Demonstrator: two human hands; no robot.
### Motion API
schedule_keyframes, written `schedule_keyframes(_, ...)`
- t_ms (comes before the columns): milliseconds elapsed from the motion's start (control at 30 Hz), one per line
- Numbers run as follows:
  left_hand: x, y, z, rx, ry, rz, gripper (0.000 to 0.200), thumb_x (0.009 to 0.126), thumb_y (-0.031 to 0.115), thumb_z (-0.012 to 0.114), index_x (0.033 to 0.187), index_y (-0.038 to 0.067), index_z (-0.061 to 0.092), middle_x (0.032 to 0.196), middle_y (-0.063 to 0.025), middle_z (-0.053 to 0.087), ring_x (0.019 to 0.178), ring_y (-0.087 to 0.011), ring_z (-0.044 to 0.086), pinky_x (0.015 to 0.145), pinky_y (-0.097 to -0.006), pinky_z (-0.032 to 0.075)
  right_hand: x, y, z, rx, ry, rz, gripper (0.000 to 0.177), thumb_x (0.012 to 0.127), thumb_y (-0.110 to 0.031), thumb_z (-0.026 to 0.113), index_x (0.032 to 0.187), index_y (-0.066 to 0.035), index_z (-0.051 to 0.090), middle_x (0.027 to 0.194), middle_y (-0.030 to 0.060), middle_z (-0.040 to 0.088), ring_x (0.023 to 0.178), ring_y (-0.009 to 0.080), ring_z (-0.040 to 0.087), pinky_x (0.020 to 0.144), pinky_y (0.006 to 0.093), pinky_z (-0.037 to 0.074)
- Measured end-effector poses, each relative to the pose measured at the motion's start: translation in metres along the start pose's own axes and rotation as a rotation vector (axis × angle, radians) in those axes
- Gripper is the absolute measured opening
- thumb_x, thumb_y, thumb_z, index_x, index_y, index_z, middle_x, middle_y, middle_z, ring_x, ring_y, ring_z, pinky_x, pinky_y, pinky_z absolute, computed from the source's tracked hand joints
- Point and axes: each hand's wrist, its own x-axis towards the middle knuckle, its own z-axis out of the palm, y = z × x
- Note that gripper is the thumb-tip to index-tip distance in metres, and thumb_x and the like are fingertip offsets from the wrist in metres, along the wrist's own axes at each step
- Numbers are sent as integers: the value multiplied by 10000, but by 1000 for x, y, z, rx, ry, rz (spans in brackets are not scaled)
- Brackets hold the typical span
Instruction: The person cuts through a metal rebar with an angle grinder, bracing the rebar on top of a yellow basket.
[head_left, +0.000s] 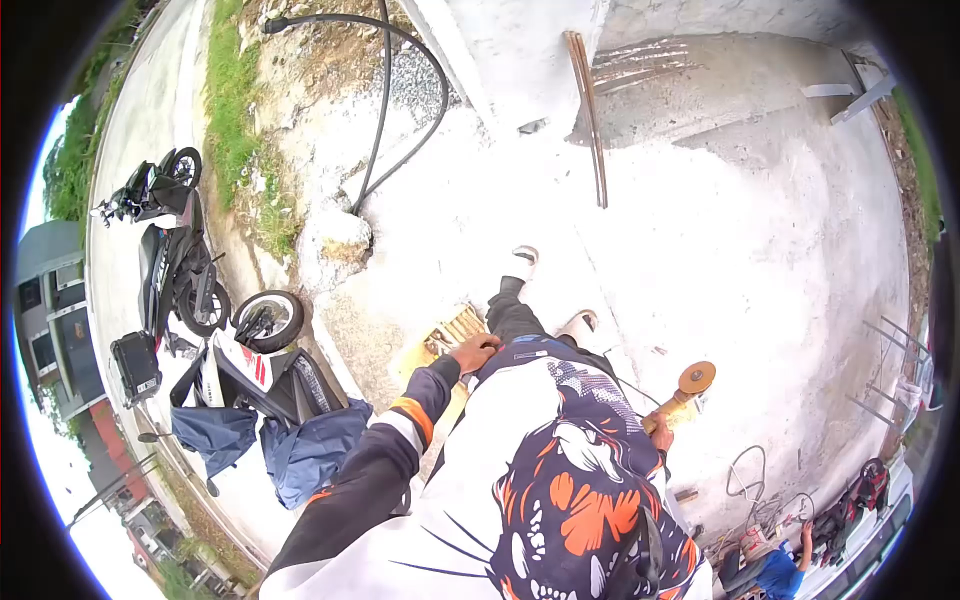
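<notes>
My right hand (660,434) is wrapped around the body of a yellow angle grinder (676,402), held out at my right side. Its round brown disc (697,377) faces up toward the camera. A thin dark cord runs near my hip. My left hand (474,353) rests at my waist, fingers curled against the top of my dark trousers (516,318). What those fingers hold, if anything, is hidden. Just beyond the left hand lies a yellowish slatted wooden piece (455,332) on the ground. My shoes (524,258) stand on pale concrete.
Motorcycles (190,265) are parked at left, one partly under a blue cover (310,450). Long rusty bars (588,120) lean by a concrete wall (500,50). A black hose (440,85) curves nearby. Rods (880,405) stick out at right. A person in blue (785,572) is at lower right.
</notes>
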Motion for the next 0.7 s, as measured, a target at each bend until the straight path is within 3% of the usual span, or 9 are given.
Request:
schedule_keyframes(100,-92,87,-16,34,-223,-326,496,1022,361,664,1436,109,557,1163,-80,687,995,-196,684,866,-325,560,-2,-21,1,413,73,270,276,825,-196,709,965,41,725,897,93,693,773,225,667,706,369,548)
schedule_keyframes(167,-123,91,-14,20,-365,-187,531,1029,412,666,1422,78,536,1070,-58,666,854,-146,673,746,-290,555,9,-12,-16,305,17,236,272,825,-189,722,994,24,712,883,83,680,752,235,666,697,375,552)
schedule_keyframes(233,-152,113,-1,225,-306,324,574,1017,437,673,1410,43,534,1144,-97,641,1021,-201,647,910,-346,523,18,-9,-22,310,-4,214,270,828,-184,731,1011,13,701,878,76,673,744,238,666,694,380,555)
schedule_keyframes(300,-186,165,1,86,-409,-148,565,1014,428,680,1402,38,546,1233,-121,634,1202,-248,577,1057,-383,448,25,-4,-29,319,-10,187,264,833,-175,732,1018,10,693,884,74,673,752,234,667,706,379,556)
schedule_keyframes(400,-180,130,21,244,-200,351,508,1054,459,632,1350,50,580,1213,-120,647,1167,-196,598,1026,-336,468,24,-16,-35,391,11,196,257,838,-156,728,1029,9,680,898,73,675,765,229,670,728,374,557)
schedule_keyframes(500,-138,103,42,48,76,480,399,1080,336,605,1358,50,579,1173,-65,661,1067,-153,629,956,-310,499,24,-24,-36,532,26,183,261,831,-144,726,1035,12,673,905,72,677,765,230,672,729,372,559)
schedule_keyframes(533,-129,106,49,-478,15,212,371,1100,319,571,1370,66,584,1179,-42,654,1112,-160,618,989,-316,491,28,-14,-35,582,29,171,263,829,-140,725,1036,13,671,907,72,677,764,230,672,728,371,560)
schedule_keyframes(633,-83,59,26,-617,-51,-157,416,1088,352,537,1393,77,603,1266,-102,667,1235,-242,624,1044,-350,473,29,-2,-30,593,64,166,279,815,-133,729,1043,19,673,911,78,683,770,230,678,724,367,565)
schedule_keyframes(700,-83,69,29,-40,-99,-43,414,1081,287,494,1410,56,592,1305,-119,684,1211,-266,647,1026,-363,489,25,-3,-24,572,111,153,305,793,-136,752,1043,26,690,913,83,699,767,226,689,725,365,572)
